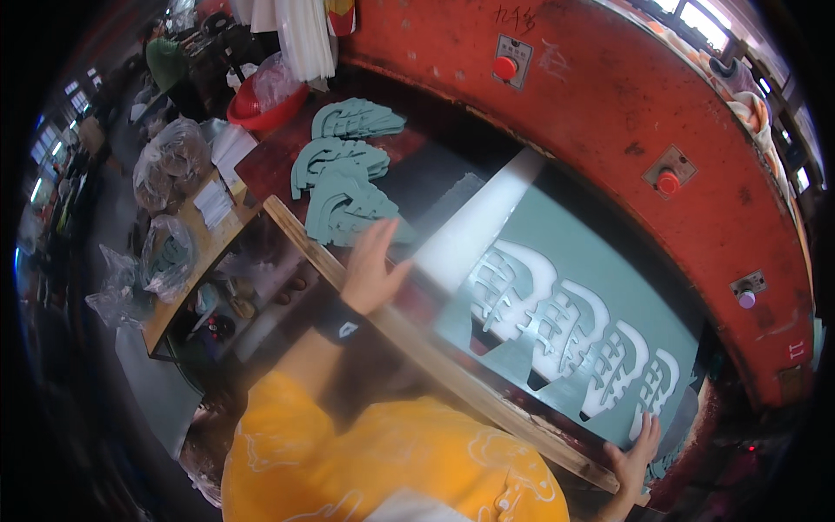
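My left hand (pixel 374 271) is spread beside the nearest stack of green cut pieces (pixel 344 209), fingertips close to its edge; slight blur hides whether they touch. More stacked green pieces (pixel 352 117) sit just beyond. At the lower right, my right hand (pixel 637 454) has its fingers stretched out against the near corner of a green sheet (pixel 574 235), thumb apart. A row of several curved, slotted cut-outs runs along the sheet's near side. Through them shows a white board (pixel 474 230), also bare left of the sheet.
A red machine beam (pixel 600 113) with red push buttons (pixel 504 68) spans the far side. The table has a wooden front edge (pixel 300 239). Leftward are a red basin (pixel 265 100), bagged pieces (pixel 170 165) and a side table (pixel 196 235). Far back stands a person in green (pixel 165 61).
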The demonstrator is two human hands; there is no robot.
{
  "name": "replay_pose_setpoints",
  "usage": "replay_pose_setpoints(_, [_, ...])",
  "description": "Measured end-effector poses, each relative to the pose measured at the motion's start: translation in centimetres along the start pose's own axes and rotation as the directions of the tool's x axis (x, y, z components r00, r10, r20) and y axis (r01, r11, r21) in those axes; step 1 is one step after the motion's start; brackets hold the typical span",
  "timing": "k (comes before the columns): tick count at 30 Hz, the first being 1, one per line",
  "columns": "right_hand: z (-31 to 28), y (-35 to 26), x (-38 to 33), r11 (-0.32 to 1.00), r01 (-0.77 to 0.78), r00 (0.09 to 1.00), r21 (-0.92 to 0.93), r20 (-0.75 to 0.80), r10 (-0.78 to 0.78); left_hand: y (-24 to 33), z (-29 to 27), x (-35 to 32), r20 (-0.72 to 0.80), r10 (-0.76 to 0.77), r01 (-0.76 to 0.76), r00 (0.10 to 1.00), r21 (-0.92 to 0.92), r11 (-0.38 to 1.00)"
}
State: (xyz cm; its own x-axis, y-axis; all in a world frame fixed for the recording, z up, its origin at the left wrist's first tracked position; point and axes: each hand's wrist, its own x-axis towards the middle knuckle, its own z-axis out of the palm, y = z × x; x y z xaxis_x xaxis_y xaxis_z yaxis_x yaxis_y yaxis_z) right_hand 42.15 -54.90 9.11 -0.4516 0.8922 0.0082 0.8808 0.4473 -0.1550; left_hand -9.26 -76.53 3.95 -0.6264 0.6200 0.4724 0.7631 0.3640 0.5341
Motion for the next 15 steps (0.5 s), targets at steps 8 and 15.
replay_pose_setpoints(8, [3.3,7.1,-1.7,0.99,0.126,0.971,0.067,-0.211,-0.109,7.4,5.9,-4.0,0.107,-0.01,0.052,0.994,-0.395,0.917])
replay_pose_setpoints(15, [-3.0,4.7,-2.1,0.969,0.24,0.937,0.051,-0.272,-0.218,7.6,-0.7,-1.3,0.232,-0.123,0.224,0.965,-0.481,0.848])
